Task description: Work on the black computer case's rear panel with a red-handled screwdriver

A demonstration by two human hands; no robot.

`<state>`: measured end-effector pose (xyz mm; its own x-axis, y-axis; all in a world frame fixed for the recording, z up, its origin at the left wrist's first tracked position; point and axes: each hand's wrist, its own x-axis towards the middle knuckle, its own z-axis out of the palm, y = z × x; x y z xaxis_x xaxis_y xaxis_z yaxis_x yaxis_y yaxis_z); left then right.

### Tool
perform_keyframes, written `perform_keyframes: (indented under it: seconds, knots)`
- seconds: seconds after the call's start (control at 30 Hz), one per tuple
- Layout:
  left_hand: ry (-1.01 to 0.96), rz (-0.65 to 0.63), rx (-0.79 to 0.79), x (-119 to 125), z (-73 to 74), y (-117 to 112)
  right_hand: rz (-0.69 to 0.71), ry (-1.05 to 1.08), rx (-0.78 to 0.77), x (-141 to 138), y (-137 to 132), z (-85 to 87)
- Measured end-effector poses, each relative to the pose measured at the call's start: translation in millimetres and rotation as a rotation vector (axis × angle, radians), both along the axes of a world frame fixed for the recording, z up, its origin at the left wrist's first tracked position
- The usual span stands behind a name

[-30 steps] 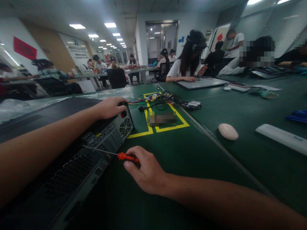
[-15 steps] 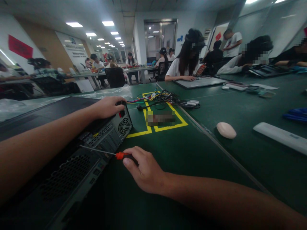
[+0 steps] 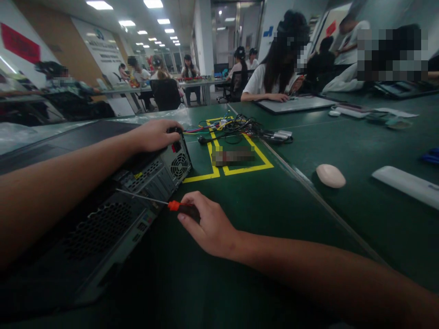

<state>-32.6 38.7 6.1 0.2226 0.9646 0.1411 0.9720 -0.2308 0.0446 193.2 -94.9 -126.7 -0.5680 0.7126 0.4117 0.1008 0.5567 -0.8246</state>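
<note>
A black computer case [image 3: 99, 228] lies at the left, its metal rear panel with round fan vent [image 3: 179, 165] facing right. Across its top reaches my left arm, and my left hand [image 3: 159, 135] grips the far rear corner, fingers bent over the edge. My right hand [image 3: 214, 226] is closed round the dark and orange-red handle of a screwdriver [image 3: 174, 205]. The long thin shaft points left across the rear panel toward the case. Where its tip ends, the dark surface hides whether it touches a screw.
Beyond the case, a tangle of cables [image 3: 245, 128] and a blurred-out object [image 3: 233, 156] lie by yellow tape [image 3: 248, 170] on the green table [image 3: 260, 210]. A pale rounded mouse [image 3: 330, 176] and white bar [image 3: 408, 185] lie right. Co-workers sit across the table.
The view has tilted, so the table and case appear higher in the picture. Both hands keep their grips, and the screwdriver stays pointed at the rear panel.
</note>
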Motion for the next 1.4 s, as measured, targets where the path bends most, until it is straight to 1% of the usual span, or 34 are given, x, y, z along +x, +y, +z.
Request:
perform_keyframes:
  seconds: [0.4,0.57,0.77,0.9,1.1,1.27,1.4]
  knots:
    - [0.007,0.035,-0.005,0.6,1.1,0.2,0.013,-0.004,0.022,0.7,1.8,-0.4]
    - [0.000,0.015,0.000,1.5,1.2,-0.4,0.023,-0.002,0.026,1.1,1.5,-0.6]
    - [0.000,0.045,-0.008,2.9,1.4,-1.3,0.021,-0.021,0.025,2.0,2.1,-1.8]
    - [0.018,0.042,-0.005,2.7,1.8,-1.3,0.018,-0.016,0.020,2.3,1.0,0.4]
    - [-0.003,-0.001,0.001,1.0,1.5,-0.9,0.015,-0.025,0.015,1.9,1.1,1.1]
    - [-0.021,0.000,0.007,-0.7,-0.2,0.4,0.014,-0.034,0.022,2.1,1.7,0.4]
    - [0.003,0.007,0.017,-0.4,-0.8,0.4,0.002,-0.026,0.037,2.1,0.8,1.9]
